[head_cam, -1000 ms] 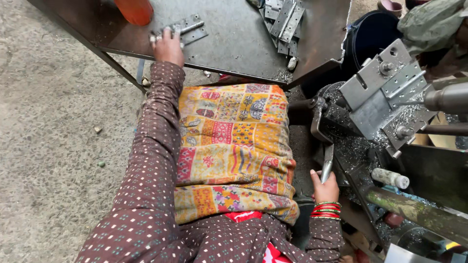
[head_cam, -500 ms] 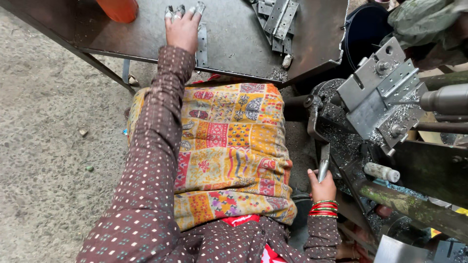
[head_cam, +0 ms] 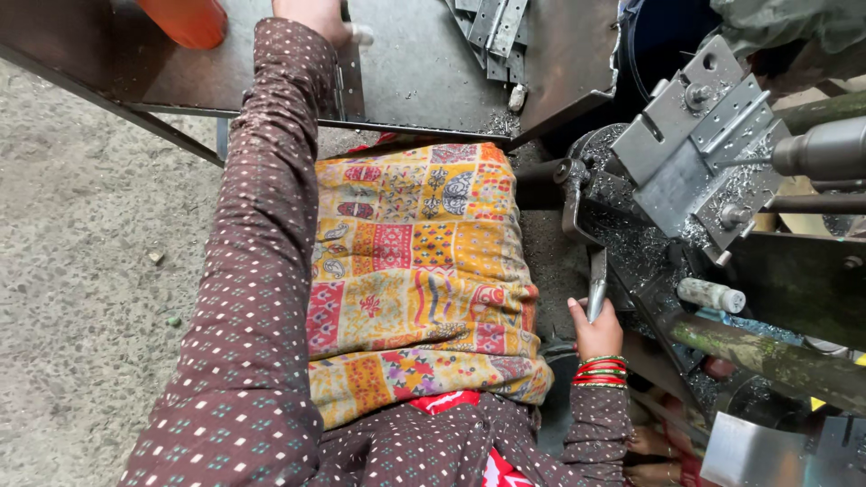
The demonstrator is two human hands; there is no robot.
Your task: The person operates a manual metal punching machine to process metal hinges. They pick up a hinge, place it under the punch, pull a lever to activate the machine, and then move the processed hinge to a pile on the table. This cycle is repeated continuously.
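Observation:
My left hand (head_cam: pixel 314 14) reaches to the far side of the dark metal table (head_cam: pixel 424 86), partly cut off by the top edge. It lies on a flat grey hinge plate (head_cam: pixel 345 83), with a white-capped thumb over the plate. My right hand (head_cam: pixel 596 330), with red bangles at the wrist, is closed round the steel lever handle (head_cam: pixel 596 287) of the machine on my right. A yellow and orange patterned cloth (head_cam: pixel 415 271) covers my lap between the two arms.
A pile of grey hinge plates (head_cam: pixel 494 29) lies at the table's far right. An orange cylinder (head_cam: pixel 185 18) stands far left. The machine's grey steel jig (head_cam: pixel 693 135) is strewn with metal shavings, with a small white bottle (head_cam: pixel 713 295) below it. Concrete floor (head_cam: pixel 81 271) is on the left.
My left hand has slid along the table with the hinge plate, from left of centre to the top edge of the view. The right hand has stayed on the lever handle.

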